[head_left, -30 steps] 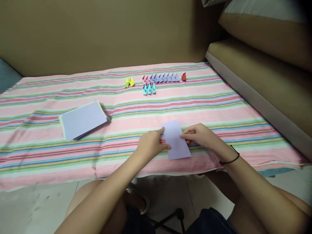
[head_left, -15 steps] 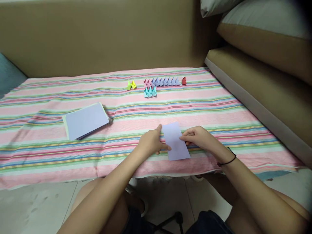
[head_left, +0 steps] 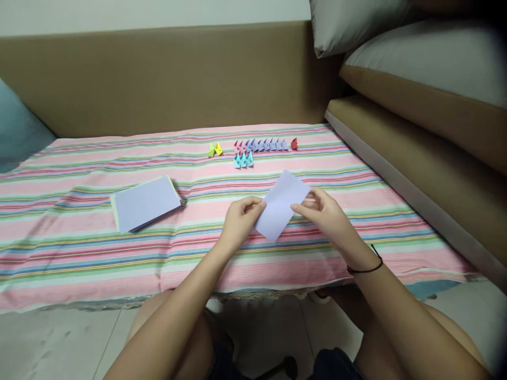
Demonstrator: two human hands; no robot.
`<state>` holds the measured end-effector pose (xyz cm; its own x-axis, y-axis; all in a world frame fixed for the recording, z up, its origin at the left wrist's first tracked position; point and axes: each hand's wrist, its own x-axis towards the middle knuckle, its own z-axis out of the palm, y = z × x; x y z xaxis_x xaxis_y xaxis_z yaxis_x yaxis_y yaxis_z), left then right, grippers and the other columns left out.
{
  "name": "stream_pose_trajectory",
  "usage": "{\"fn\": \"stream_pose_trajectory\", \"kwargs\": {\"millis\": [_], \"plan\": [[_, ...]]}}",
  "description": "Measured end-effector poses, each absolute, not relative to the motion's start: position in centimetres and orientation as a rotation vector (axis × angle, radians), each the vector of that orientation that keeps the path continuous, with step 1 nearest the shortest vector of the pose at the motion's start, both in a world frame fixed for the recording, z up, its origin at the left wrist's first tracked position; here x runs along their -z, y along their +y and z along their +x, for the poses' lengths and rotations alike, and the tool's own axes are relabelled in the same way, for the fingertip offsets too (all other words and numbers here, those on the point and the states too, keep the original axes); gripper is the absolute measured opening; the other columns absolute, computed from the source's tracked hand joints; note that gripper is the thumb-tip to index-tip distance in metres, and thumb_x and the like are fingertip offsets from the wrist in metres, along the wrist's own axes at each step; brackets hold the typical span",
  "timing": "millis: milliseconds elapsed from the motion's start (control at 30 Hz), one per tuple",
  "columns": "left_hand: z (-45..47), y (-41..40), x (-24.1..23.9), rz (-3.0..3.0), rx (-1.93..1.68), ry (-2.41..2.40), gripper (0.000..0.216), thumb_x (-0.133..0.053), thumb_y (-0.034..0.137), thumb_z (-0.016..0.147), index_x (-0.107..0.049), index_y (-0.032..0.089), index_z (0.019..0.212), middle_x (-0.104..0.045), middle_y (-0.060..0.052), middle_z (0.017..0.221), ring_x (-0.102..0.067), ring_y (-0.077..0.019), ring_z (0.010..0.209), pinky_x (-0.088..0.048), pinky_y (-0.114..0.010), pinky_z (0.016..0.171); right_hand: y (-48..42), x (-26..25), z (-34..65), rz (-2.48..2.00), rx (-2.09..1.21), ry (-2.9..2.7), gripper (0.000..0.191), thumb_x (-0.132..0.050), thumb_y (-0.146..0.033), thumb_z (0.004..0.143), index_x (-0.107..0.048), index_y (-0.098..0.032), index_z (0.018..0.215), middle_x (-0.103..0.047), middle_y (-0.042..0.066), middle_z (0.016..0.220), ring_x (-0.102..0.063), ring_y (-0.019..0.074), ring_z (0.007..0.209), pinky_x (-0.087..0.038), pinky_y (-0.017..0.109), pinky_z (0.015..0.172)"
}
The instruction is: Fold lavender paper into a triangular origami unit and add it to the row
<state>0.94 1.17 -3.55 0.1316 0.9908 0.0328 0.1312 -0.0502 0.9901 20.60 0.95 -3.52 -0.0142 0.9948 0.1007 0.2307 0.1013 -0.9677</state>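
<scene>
A light purple sheet of paper point(head_left: 282, 203), rectangular and turned at a slant, is held between my two hands over the striped cloth point(head_left: 214, 274). My left hand point(head_left: 242, 217) pinches its left edge, thumb on top and fingers partly hidden behind. My right hand point(head_left: 321, 211) grips the right edge, with the thumb on the face of the sheet and the other fingers behind it. A black cord bracelet point(head_left: 366, 270) circles my right wrist.
A stack of paper sheets point(head_left: 148, 203), purple on top, lies to the left. Farther back stand small folded paper pieces: yellow ones point(head_left: 215, 150), a pink and purple row point(head_left: 261, 145), turquoise ones point(head_left: 243, 160), a red one point(head_left: 294, 143). Cushions point(head_left: 420, 126) are piled at the right.
The purple sheet has been picked up off the cloth and turned clockwise. My left hand has gone from lying beside it to pinching its edge. The view has tilted up slightly.
</scene>
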Motion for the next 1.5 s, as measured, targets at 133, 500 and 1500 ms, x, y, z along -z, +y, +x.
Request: {"fn": "stream_pose_trajectory", "kwargs": {"millis": [133,500,1500], "plan": [[0.5,1.2,2.7,1.943,-0.969,1.29,0.022,-0.049,0.025,0.084,-0.069,0.017,0.08,-0.069,-0.004,0.086,-0.061,-0.0184,0.083,-0.043,-0.027,0.074,1.1,2.3,20.8,-1.202,-0.387,-1.875,0.053,-0.067,-0.03,0.075,-0.051,-0.027,0.126,-0.047,0.008,0.135,-0.046,0.0275,0.12,-0.039,0.043,0.095],[0.9,0.5,1.7,2.299,-0.858,1.343,0.017,-0.052,0.021,0.084,-0.069,0.02,0.086,-0.071,-0.002,0.089,-0.062,-0.0186,0.087,-0.044,-0.028,0.081,1.0,1.7,18.5,-1.235,-0.382,-2.151,0.013,-0.052,-0.019,0.084,-0.063,-0.021,0.078,-0.067,0.004,0.084,-0.058,0.0205,0.085,-0.039,0.033,0.08],[-3.0,0.7,-1.1,2.383,-0.847,1.463,0.018,-0.044,0.02,0.085,-0.061,0.018,0.079,-0.067,-0.005,0.085,-0.06,-0.0195,0.083,-0.043,-0.03,0.075,1.0,-0.7,21.1,-1.249,-0.575,-1.906,0.014,-0.061,-0.03,0.08,-0.071,-0.021,0.074,-0.072,0.003,0.084,-0.064,0.0221,0.084,-0.045,0.032,0.076]]}}
